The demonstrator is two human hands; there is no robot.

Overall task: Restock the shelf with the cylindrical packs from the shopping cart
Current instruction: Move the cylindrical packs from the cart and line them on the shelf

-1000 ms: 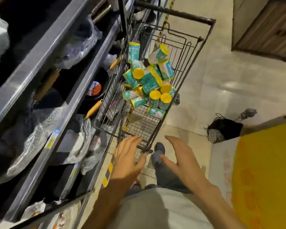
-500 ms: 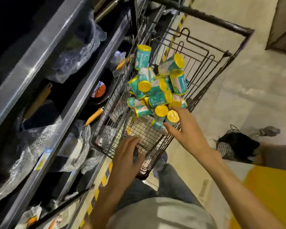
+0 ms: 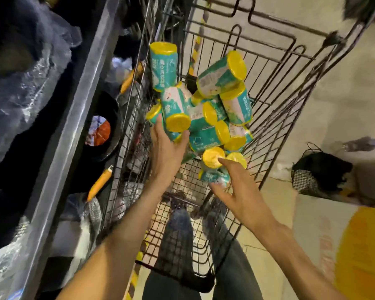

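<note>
Dark wire-metal shopping cart (image 3: 275, 68); cylindrical packs (image 3: 206, 118) in glossy teal wrap with yellow plastic lids; shelf (image 3: 74, 126) edge of dull grey metal.
</note>
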